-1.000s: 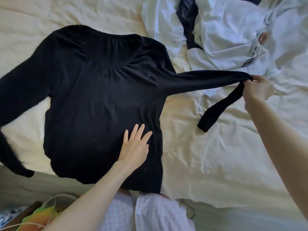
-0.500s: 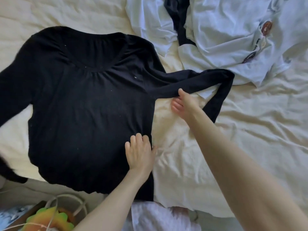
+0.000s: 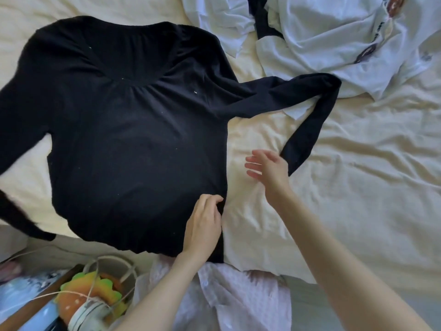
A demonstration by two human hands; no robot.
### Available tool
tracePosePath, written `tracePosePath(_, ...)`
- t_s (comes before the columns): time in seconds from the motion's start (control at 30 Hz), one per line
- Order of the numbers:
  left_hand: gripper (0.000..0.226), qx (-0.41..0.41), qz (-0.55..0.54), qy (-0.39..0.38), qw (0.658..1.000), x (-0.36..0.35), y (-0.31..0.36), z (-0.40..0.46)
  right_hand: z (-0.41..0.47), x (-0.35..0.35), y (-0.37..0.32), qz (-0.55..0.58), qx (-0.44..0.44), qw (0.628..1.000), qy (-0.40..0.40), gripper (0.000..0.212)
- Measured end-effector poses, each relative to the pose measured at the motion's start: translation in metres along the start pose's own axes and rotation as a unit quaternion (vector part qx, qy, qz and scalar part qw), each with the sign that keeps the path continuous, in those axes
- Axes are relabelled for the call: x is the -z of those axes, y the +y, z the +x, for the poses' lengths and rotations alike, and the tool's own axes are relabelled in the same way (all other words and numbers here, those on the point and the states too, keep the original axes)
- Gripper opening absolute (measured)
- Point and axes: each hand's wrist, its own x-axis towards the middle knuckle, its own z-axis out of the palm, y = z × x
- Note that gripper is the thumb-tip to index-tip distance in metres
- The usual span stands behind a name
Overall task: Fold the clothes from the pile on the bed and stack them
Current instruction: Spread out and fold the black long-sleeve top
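The cream-coloured, wrinkled bed sheet (image 3: 358,187) carries all task items. The black long-sleeved knit top (image 3: 133,130) lies spread flat, front up, on the left half of the sheet, its hem toward the bed's near edge. Its right-side sleeve (image 3: 281,91) extends outward, then doubles back at a bend, the cuff end lying near the right hand. The pile of white garments (image 3: 334,39), with one dark item among them, sits beyond the top at upper right, touching the sleeve bend.

Change: one second ago the right hand (image 3: 269,168) held the sleeve stretched taut by the cuff; the sleeve is now released and lies slack on the sheet. Judgement: the spreading step is complete and a side fold is about to begin.

The right hand hovers with fingers extended, holding nothing. The left hand (image 3: 205,223) pinches the top's side seam near the hem.

Printed graphics on one white garment are visible; the lettering is not legible.
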Motion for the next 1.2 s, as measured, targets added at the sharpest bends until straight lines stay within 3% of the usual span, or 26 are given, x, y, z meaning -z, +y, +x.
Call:
tracePosePath(0.13,0.027,0.066,-0.006,0.016,0.998,0.002,-0.026,-0.032,-0.049,0.012,0.080,-0.103,-0.025,0.993,-0.054,0.012)
tracePosePath(0.3,0.042,0.034,0.055,-0.016,0.998,0.004,-0.054,-0.056,-0.075,0.017,0.147,-0.270,0.007,0.956,-0.115,0.016)
tracePosePath(0.47,0.053,-0.026,0.146,-0.102,0.984,0.007,-0.070,-0.064,-0.085,0.004,0.177,-0.324,0.058,0.938,-0.109,0.009)
tracePosePath(0.67,0.061,-0.092,0.241,-0.141,0.956,0.006,-0.084,-0.071,-0.090,-0.004,0.203,-0.238,0.042,0.970,-0.031,0.020)
tracePosePath(0.77,0.061,-0.102,0.254,-0.162,0.948,0.007,-0.091,-0.081,-0.100,0.005,0.217,-0.226,0.083,0.971,-0.001,0.025)
tracePosePath(0.97,0.058,-0.090,0.272,-0.314,0.905,0.012,-0.097,-0.094,-0.105,0.026,0.220,-0.268,0.077,0.960,-0.002,0.025)
tracePosePath(1.1,0.060,-0.133,0.306,-0.265,0.905,0.016,-0.087,-0.091,-0.099,0.033,0.185,-0.230,0.111,0.967,0.025,0.006)
tracePosePath(1.2,0.064,-0.162,0.335,-0.203,0.906,0.018,-0.073,-0.069,-0.083,0.044,0.139,-0.202,0.155,0.965,0.061,0.012)
